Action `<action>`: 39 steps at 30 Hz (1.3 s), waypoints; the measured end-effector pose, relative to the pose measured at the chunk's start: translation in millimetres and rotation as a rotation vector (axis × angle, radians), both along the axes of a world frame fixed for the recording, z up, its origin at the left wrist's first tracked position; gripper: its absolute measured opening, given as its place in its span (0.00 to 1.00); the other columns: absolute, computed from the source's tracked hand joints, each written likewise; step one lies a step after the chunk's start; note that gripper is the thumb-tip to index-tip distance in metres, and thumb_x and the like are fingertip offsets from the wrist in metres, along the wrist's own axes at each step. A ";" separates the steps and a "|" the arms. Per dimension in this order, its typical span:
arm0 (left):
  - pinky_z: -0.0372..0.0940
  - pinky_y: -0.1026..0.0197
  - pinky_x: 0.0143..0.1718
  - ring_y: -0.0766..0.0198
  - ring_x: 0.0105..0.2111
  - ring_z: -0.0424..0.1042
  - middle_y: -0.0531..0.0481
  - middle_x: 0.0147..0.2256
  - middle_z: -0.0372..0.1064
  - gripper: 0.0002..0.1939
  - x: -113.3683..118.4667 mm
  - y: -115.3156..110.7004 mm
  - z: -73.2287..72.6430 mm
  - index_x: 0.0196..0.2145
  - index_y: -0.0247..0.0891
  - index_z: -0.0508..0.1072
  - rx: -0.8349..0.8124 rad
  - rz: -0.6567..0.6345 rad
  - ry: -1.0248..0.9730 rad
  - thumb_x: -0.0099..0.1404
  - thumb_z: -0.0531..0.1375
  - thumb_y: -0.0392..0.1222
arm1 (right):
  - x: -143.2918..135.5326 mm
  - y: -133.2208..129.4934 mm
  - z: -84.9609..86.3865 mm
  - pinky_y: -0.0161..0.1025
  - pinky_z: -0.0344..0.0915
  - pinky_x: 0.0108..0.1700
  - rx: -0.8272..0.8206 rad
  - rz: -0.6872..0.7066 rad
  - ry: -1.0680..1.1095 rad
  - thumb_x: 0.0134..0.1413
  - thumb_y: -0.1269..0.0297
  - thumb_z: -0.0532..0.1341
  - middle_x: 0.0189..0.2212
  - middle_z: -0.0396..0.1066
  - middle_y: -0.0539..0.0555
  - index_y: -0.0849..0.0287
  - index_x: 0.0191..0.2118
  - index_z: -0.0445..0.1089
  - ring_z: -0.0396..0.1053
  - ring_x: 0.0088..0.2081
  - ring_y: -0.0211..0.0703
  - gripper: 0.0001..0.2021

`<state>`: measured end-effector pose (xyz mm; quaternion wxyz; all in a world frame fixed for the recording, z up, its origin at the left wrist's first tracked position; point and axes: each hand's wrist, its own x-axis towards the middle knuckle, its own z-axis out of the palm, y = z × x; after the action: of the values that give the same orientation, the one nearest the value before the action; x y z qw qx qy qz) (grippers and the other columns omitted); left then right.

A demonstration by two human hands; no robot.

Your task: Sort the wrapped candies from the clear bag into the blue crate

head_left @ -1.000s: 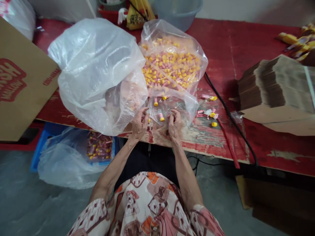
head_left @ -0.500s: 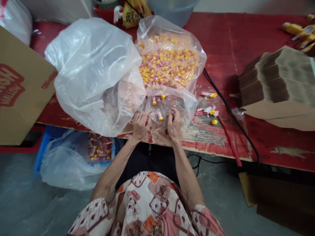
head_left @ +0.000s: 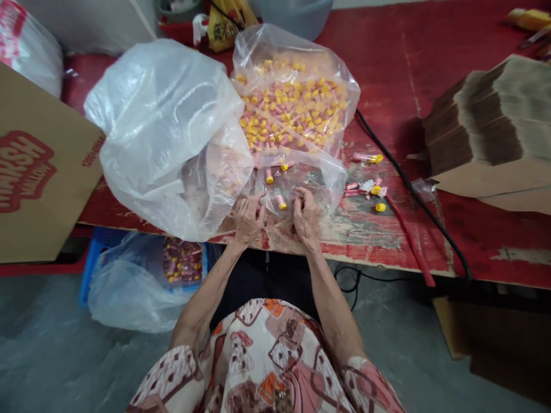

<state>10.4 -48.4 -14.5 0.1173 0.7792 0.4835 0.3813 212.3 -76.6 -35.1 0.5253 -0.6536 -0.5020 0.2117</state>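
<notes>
My left hand rests at the table's front edge, its fingers loosely bent and slightly apart, with nothing visible in it. My right hand lies across from it, also loosely curled, on the rim of the clear bag. Between the hands is a small pink tube with a yellow cap; another capped tube lies just behind it. Beyond them, the clear plastic bag holds many pink and yellow pieces. A large whitish bag bulges behind my left hand.
Right of my right hand lie loose capped pieces, a red strip and a black cable. Stacked cardboard stands farther right. A printed carton is at the left, above a blue crate with a bag and wrapped pieces.
The camera view has turned slightly, so side objects sit a little differently in the picture. Both hands stay in nearly the same place, with only slight finger movement.
</notes>
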 end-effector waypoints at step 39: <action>0.76 0.49 0.57 0.54 0.53 0.81 0.40 0.52 0.81 0.18 23.9 1.3 8.0 0.58 0.40 0.78 -0.023 -0.031 -0.142 0.86 0.49 0.41 | 1.4 -3.6 10.0 0.42 0.74 0.47 -0.051 0.031 -0.015 0.75 0.55 0.53 0.39 0.80 0.54 0.56 0.56 0.77 0.76 0.38 0.47 0.19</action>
<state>34.3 -47.0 -6.5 0.1662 0.7563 0.4661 0.4279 213.7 -80.2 -25.1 0.5015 -0.6603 -0.5105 0.2278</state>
